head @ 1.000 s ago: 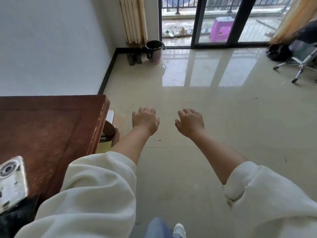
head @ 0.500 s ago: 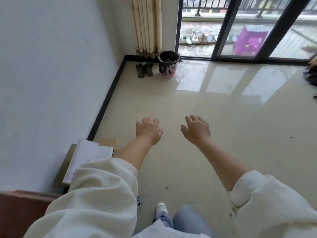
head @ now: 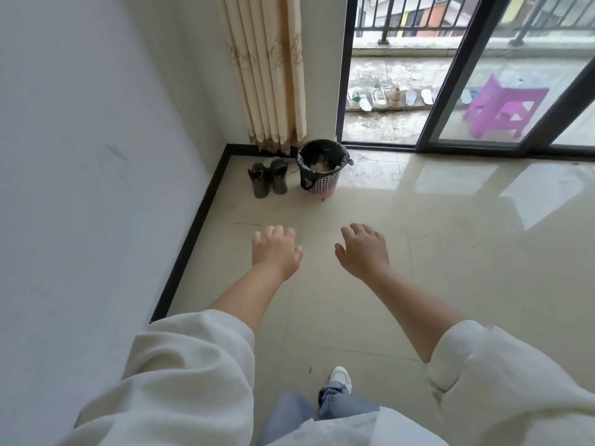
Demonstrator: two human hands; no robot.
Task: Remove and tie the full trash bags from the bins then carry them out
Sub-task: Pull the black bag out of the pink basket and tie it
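A small pink mesh bin (head: 322,183) stands on the floor in the room's far corner, beside the curtain. A black trash bag (head: 306,156) lines it and folds over its rim, with light-coloured rubbish inside. My left hand (head: 275,249) and my right hand (head: 363,249) are stretched out in front of me, palms down, fingers loosely spread, holding nothing. Both hands hover over the tiles well short of the bin.
A pair of dark boots (head: 267,178) sits left of the bin by the white wall (head: 96,156). A cream curtain (head: 270,69) hangs behind it. Sliding glass doors (head: 450,75) lead to a balcony with a purple stool (head: 502,107) and shoes.
I have walked towards the corner. The bin is nearer and larger in view; the wooden desk and papers have dropped out of sight. My hands stay empty in the same pose.
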